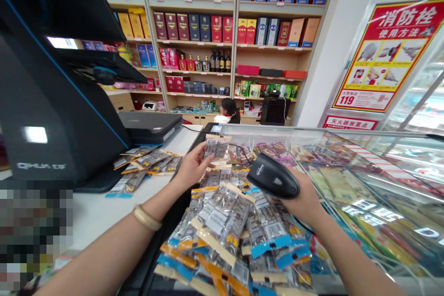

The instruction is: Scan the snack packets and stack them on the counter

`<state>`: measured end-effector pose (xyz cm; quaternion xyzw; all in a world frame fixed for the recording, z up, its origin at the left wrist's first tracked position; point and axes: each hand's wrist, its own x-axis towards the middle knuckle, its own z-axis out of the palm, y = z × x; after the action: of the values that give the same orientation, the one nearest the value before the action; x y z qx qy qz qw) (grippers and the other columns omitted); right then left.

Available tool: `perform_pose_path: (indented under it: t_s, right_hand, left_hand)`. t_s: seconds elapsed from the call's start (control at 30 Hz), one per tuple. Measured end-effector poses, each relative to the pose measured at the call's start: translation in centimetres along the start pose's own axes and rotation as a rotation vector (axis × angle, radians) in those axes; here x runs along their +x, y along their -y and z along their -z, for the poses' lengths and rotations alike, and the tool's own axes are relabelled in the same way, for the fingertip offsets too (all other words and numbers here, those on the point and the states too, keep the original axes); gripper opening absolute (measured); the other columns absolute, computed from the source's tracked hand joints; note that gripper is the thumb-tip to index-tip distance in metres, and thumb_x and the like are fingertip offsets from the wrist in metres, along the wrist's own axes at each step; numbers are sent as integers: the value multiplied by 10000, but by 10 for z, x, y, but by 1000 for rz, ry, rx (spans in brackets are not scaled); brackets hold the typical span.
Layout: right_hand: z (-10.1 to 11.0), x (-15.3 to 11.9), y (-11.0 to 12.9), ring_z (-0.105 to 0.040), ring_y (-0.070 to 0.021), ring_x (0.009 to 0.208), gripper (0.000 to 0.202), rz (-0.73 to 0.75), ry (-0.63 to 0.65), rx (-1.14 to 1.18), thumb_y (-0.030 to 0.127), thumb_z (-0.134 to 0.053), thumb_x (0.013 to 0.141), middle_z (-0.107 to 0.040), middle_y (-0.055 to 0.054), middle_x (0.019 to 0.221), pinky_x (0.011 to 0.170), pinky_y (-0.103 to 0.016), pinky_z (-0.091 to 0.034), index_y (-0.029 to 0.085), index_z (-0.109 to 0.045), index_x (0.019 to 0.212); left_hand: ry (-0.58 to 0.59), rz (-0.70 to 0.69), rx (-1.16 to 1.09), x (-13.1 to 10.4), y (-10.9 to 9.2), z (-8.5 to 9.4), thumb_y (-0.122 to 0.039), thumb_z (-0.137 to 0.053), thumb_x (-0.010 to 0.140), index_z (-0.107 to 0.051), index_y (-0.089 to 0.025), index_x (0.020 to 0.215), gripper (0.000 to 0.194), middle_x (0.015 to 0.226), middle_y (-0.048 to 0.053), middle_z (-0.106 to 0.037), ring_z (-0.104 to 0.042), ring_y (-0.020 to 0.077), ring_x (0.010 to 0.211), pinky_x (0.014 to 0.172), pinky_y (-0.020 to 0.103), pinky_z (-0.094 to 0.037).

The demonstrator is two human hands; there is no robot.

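Note:
My left hand (194, 163), with a gold band on its wrist, is closed on a small clear snack packet (217, 147) above the far end of a pile. In my right hand (307, 199) is a black barcode scanner (272, 175), its head pointing left toward the packet. Below both hands lies a heap of similar packets (222, 217) with blue, orange and cream edges, barcodes showing on several. More of these packets (149, 164) lie on the white counter at the left.
A black checkout terminal (58, 101) stands at the left, beside a flat black device (149, 125). At the right is a glass-topped display case (364, 171) with packaged goods. Shelves (197, 4) of boxes and a seated person (229, 112) are behind.

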<state>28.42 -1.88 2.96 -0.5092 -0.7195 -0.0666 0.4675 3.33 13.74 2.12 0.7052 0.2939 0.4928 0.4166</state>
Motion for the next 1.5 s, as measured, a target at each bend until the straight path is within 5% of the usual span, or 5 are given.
perform_pose_path:
  t_s: [0.2, 0.6, 0.87, 1.17, 1.5]
  right_hand:
    - [1, -3, -10, -656, -211, 651, 204, -15, -86, -64, 221, -537, 663, -700, -41, 735, 585, -285, -503, 215, -640, 838]
    - [0, -8, -17, -662, -215, 673, 185, -4, -83, -116, 206, -534, 647, -698, -41, 726, 589, -282, -511, 210, -627, 807]
    - [0, -7, -18, -653, -207, 619, 89, 60, -98, -140, 221, -529, 679, -686, -42, 700, 538, -274, -489, 217, -598, 735]
    - [-2, -12, -28, -674, -227, 676, 134, 66, -86, -161, 220, -545, 695, -706, -49, 750, 583, -295, -510, 215, -633, 795]
    - [-4, -15, -32, -671, -221, 662, 144, 38, -68, -179, 228, -547, 677, -705, -49, 739, 565, -287, -510, 216, -633, 791]
  left_hand:
    - [-90, 172, -167, 4, -4, 11, -468, -709, 679, -561, -130, 1203, 641, 746, 27, -682, -547, 101, 493, 436, 201, -436]
    - [338, 85, 113, -8, -12, 11, -451, -619, 799, -615, -163, 1265, 548, 930, 70, -728, -656, 207, 809, 709, 307, -528]
    - [677, -100, 220, -10, -10, 6, -466, -497, 902, -638, -244, 1242, 430, 1231, 67, -647, -537, 241, 1188, 1061, 383, -352]
    - [767, -189, 317, -9, -10, 10, -586, -375, 913, -655, -242, 1229, 544, 1289, 79, -621, -112, 288, 1460, 1156, 485, -110]
    - [735, -222, 386, -8, -12, 13, -599, -378, 901, -670, -220, 1207, 568, 1477, 115, -432, -192, 295, 1448, 1150, 455, -167]
